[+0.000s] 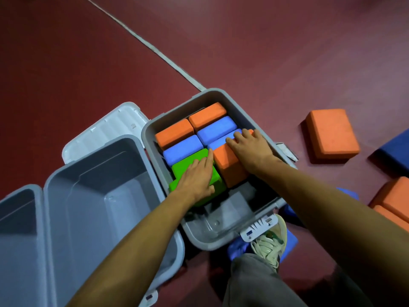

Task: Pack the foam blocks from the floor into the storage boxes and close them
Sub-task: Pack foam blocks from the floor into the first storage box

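Left hand (197, 178) lies flat on the green rectangular foam block (180, 168), fingers straight and pressed together. Right hand (250, 147) sits on the tilted orange rectangular foam block (228, 167), fingers bent over its far edge. Both blocks are inside the open grey plastic storage box (212, 245), just beside 2 packed orange blocks (174, 134) and some blue ones (183, 151). An empty grey plastic box (99, 196) stands to the left (1 loose orange foam block (332, 134) lies on the dark red floor (265, 52)).
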`<state>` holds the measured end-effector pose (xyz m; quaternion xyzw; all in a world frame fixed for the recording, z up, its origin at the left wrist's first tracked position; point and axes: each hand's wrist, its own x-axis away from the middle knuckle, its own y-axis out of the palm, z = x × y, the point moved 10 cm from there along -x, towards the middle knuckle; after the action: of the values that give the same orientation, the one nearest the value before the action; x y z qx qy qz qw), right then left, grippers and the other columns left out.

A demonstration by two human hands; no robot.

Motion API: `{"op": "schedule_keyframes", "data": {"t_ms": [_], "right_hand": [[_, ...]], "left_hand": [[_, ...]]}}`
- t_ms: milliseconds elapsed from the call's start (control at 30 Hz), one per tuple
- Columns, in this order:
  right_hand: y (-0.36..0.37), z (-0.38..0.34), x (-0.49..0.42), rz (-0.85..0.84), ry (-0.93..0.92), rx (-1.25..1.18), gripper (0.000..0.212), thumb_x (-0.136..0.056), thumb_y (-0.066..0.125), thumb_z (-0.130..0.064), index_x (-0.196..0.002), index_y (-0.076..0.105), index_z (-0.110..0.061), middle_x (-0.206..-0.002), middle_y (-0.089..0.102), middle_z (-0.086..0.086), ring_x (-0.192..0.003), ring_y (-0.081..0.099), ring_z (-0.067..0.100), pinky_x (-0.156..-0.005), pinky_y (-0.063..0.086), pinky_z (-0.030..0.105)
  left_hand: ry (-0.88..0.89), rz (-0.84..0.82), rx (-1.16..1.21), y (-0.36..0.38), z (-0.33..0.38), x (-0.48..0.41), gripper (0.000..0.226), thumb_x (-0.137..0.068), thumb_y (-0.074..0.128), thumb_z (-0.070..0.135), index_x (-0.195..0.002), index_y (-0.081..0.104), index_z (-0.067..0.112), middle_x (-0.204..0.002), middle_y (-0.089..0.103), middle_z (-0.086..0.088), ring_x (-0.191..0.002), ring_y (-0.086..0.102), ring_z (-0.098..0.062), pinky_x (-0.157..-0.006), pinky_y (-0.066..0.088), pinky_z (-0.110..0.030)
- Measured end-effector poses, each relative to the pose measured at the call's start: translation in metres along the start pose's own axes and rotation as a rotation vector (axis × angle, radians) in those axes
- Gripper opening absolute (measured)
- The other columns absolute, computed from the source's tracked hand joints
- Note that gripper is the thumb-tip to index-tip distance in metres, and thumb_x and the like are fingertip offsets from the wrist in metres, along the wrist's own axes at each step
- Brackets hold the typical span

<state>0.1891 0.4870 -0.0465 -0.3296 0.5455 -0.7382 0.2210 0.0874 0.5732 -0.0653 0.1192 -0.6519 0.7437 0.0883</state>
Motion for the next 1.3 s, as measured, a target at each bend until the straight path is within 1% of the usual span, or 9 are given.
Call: {"op": "schedule_keyframes", "data": {"t_ms": [133,233,333,433,500,600,733,1133,1300], "right_hand": [[0.027,-0.008,-0.010,-0.032,-0.017,-0.033,0.054,-0.099,0.048,-0.024,-0.150,0.031,-0.021,-0.147,0.039,0.008,-0.137,0.035,0.034,-0.106,0.033,0.049],[0.051,-0.013,-0.017,-0.057,-0.054,-0.046,0.052,-0.101,0.029,-0.023,-0.152,0.031,-0.017,-0.148,0.039,0.013,-0.139,0.033,0.039,-0.107,0.032,0.052],[0.072,-0.010,-0.019,-0.006,-0.065,-0.065,0.067,-0.090,0.011,-0.021,-0.144,0.049,-0.007,-0.136,0.053,0.025,-0.131,0.045,0.050,-0.101,0.040,0.061],[0.099,-0.008,-0.015,0.064,-0.070,-0.025,0.060,-0.090,0.024,-0.011,-0.141,0.054,-0.002,-0.133,0.057,0.032,-0.122,0.054,0.054,-0.095,0.048,0.062],[0.103,-0.010,-0.014,0.119,-0.076,-0.082,0.060,-0.091,0.024,-0.008,-0.145,0.048,0.000,-0.140,0.050,0.033,-0.128,0.049,0.054,-0.101,0.044,0.064],[0.106,-0.012,-0.014,0.155,0.008,-0.135,0.060,-0.095,0.020,-0.008,-0.154,0.027,0.005,-0.153,0.029,0.037,-0.142,0.028,0.055,-0.112,0.029,0.066],[0.112,-0.011,-0.011,0.125,0.035,-0.183,0.074,-0.088,0.028,-0.010,-0.155,0.000,0.009,-0.159,0.003,0.038,-0.149,-0.001,0.053,-0.117,0.011,0.064],[0.104,-0.010,-0.009,0.054,0.011,-0.165,0.079,-0.084,0.016,-0.020,-0.156,-0.004,0.004,-0.160,-0.003,0.035,-0.149,-0.003,0.052,-0.119,0.006,0.063],[0.098,-0.008,-0.007,-0.074,-0.065,-0.049,0.074,-0.098,0.028,-0.018,-0.155,-0.014,0.003,-0.160,-0.011,0.034,-0.150,-0.008,0.048,-0.121,0.004,0.058]], "left_hand": [[0.041,0.038,-0.064,0.022,-0.001,-0.007,0.107,-0.083,0.073,0.036,-0.159,0.004,0.006,-0.144,0.044,-0.012,-0.123,0.045,-0.032,-0.107,0.038,-0.040],[0.072,0.101,-0.144,0.035,-0.004,-0.017,0.101,-0.081,0.074,0.042,-0.158,0.018,0.009,-0.142,0.049,-0.008,-0.123,0.046,-0.029,-0.107,0.036,-0.038],[0.074,0.178,-0.164,0.043,-0.005,-0.027,0.101,-0.074,0.080,0.050,-0.155,0.030,0.017,-0.149,0.046,-0.003,-0.131,0.044,-0.026,-0.110,0.034,-0.040],[-0.027,0.137,-0.130,0.062,-0.016,-0.036,0.114,-0.075,0.074,0.062,-0.160,0.014,0.016,-0.167,0.013,-0.010,-0.152,0.016,-0.030,-0.123,0.015,-0.047],[-0.155,0.088,-0.079,0.077,-0.033,-0.039,0.125,-0.074,0.062,0.077,-0.161,-0.005,0.018,-0.167,-0.010,-0.013,-0.154,-0.008,-0.033,-0.124,0.002,-0.052],[-0.242,0.032,-0.006,0.092,-0.047,-0.044,0.132,-0.070,0.054,0.087,-0.157,-0.021,0.024,-0.164,-0.024,-0.015,-0.150,-0.022,-0.037,-0.121,-0.004,-0.058],[-0.239,0.001,-0.007,0.093,-0.047,-0.048,0.132,-0.070,0.053,0.088,-0.155,-0.025,0.024,-0.162,-0.028,-0.015,-0.148,-0.027,-0.037,-0.120,-0.005,-0.060],[-0.243,-0.051,0.006,0.096,-0.048,-0.051,0.130,-0.073,0.052,0.087,-0.153,-0.029,0.025,-0.160,-0.033,-0.015,-0.146,-0.031,-0.037,-0.120,-0.009,-0.059],[-0.292,-0.121,-0.047,0.092,-0.041,-0.047,0.134,-0.071,0.054,0.086,-0.154,-0.028,0.021,-0.160,-0.029,-0.019,-0.149,-0.024,-0.040,-0.121,-0.006,-0.058]]}}
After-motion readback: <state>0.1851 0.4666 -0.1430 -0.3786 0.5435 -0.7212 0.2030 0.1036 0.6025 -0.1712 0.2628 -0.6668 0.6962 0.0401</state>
